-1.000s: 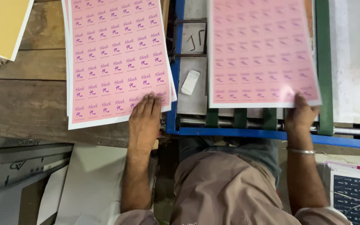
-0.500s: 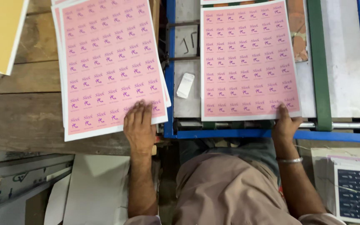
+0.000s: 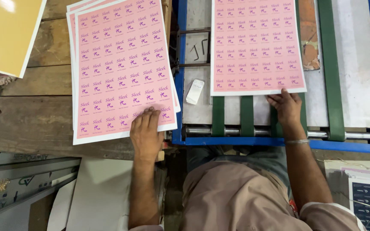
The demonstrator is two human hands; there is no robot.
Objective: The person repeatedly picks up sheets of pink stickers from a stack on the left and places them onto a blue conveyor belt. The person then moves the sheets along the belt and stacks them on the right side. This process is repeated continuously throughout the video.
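A stack of pink printed sheets (image 3: 120,68) lies on a wooden table (image 3: 43,115). My left hand (image 3: 145,130) rests flat on the stack's near right corner, fingers together. A single pink printed sheet (image 3: 255,45) lies on the blue-framed machine bed, over green belts (image 3: 247,115). My right hand (image 3: 285,108) presses its fingertips on that sheet's near edge, a bangle on the wrist.
A small white object (image 3: 195,91) and two hex keys (image 3: 198,47) lie on the grey bed left of the sheet. A yellow board (image 3: 5,34) sits at the far left. A metal roller (image 3: 219,131) runs along the machine's near edge. Printed material (image 3: 369,196) lies bottom right.
The sheet on the machine has moved away from me along the belts, my right hand following its near edge. My left hand stays on the stack.
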